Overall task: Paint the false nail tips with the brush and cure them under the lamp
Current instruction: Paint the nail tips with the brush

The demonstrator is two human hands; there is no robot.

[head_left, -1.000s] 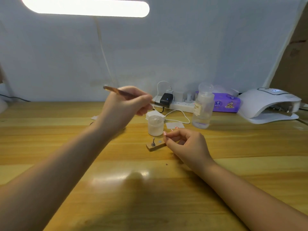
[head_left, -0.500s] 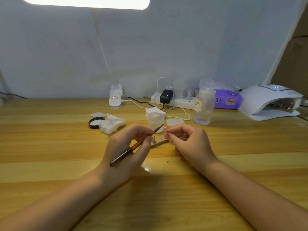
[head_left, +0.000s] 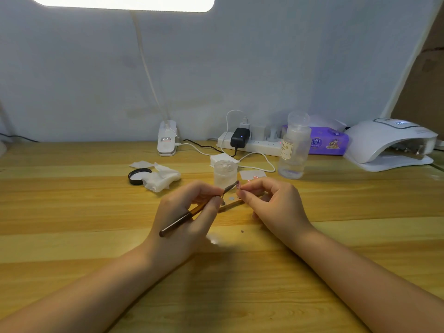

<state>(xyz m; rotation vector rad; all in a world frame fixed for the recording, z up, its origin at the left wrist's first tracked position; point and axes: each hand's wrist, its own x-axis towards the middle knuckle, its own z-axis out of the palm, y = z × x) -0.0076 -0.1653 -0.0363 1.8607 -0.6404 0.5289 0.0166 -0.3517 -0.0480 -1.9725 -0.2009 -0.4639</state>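
My left hand [head_left: 187,212] grips a thin brush [head_left: 182,218] with a dark and amber handle, its bristle end pointing up and right. The brush tip meets a small false nail tip [head_left: 239,185] that my right hand [head_left: 271,203] pinches between thumb and fingertips. Both hands hover just above the wooden table [head_left: 72,212]. Below them lies a small wooden holder strip [head_left: 229,205] with a metal stud. The white curing lamp [head_left: 389,143] sits at the far right, its opening facing me.
A small clear jar [head_left: 225,173] stands right behind the hands, a tall clear liquid bottle [head_left: 294,146] to its right. A black lid [head_left: 138,176] and crumpled white wipes [head_left: 161,179] lie left. A power strip [head_left: 249,143], cables, a purple tissue pack and a desk lamp's base line the back wall.
My left hand came down from behind the jar with the brush and brought its tip to the nail tip. My right hand lifted slightly off the holder.
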